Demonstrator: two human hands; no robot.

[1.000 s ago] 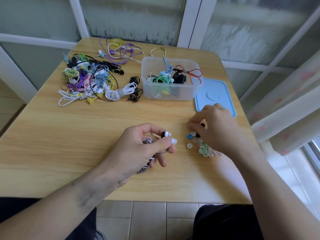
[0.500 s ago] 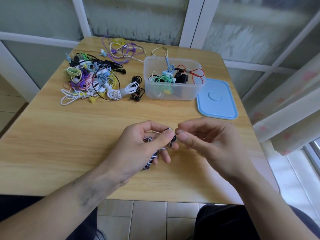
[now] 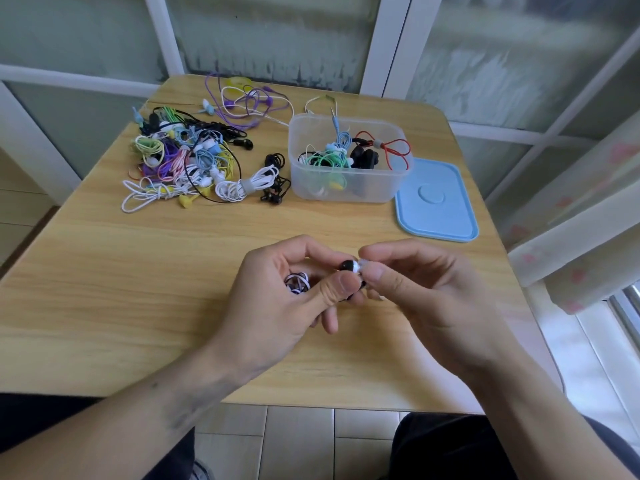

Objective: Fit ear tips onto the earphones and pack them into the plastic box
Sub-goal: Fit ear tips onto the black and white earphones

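- The left hand (image 3: 277, 292), at centre frame, curls around a bundled earphone (image 3: 297, 283), with the thumb and forefinger clamped on its black bud (image 3: 347, 265).
- The right hand (image 3: 422, 292) pinches a pale ear tip (image 3: 363, 264) between thumb and forefinger, right against the bud; the other fingers are loosely bent.
- Whether the tip is seated on the bud cannot be told, because the fingertips cover the joint.
- Most of the held cord is hidden in the left palm.
- The box (image 3: 348, 157) stands open at upper centre, with coiled earphones inside.
- Its blue lid (image 3: 436, 202) lies flat just to the right.
- A tangled pile (image 3: 194, 164) lies at upper left on the table (image 3: 104, 289).
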